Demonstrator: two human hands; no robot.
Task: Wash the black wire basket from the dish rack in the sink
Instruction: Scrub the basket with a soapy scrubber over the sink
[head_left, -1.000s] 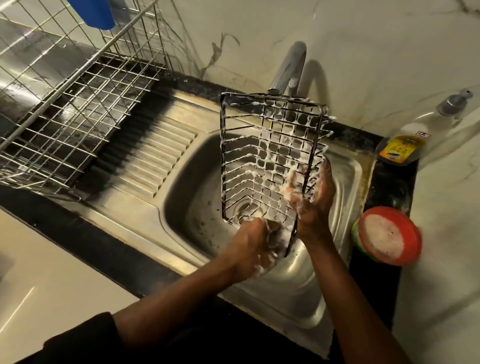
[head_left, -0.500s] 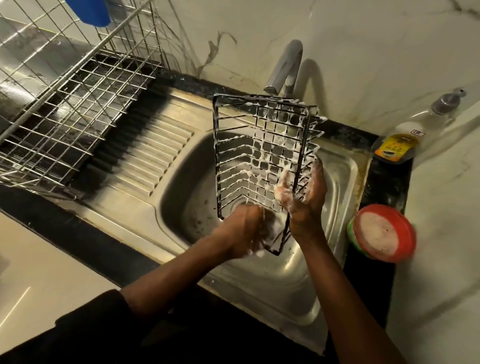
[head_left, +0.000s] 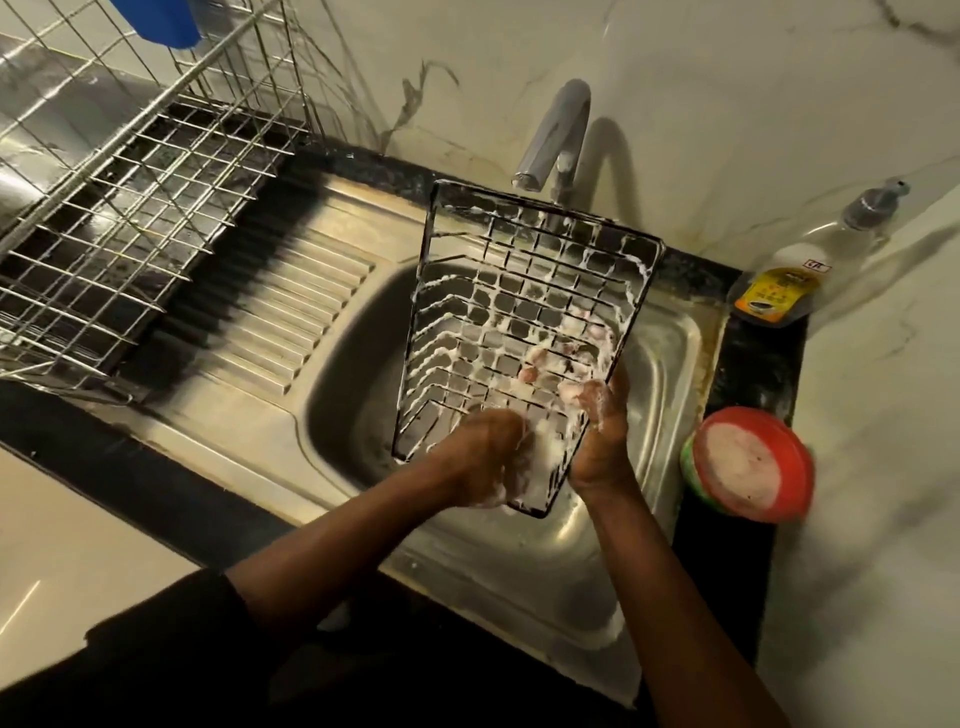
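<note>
Both my hands are up over the sink (head_left: 337, 400), and they are white with foam. My left hand (head_left: 485, 460) is curled round the near bottom edge of the basket (head_left: 524, 322). There is so much foam that I cannot tell if it holds anything else. My right hand (head_left: 597, 441) grips the right side of the basket, thumb in front and fingers (head_left: 535, 364) spread out behind the wires. I hold the basket in the air above the sink bowl, tipped, with its far end just under the tap (head_left: 556, 130). Foam sticks to most of its black wires. A red tub (head_left: 753, 467) sits on the counter just to the right of the sink. Farther back on that side lies a soap bottle (head_left: 800, 260). Far to the left stands the silver rack (head_left: 130, 182), with a blue thing (head_left: 161, 21) at its top
</note>
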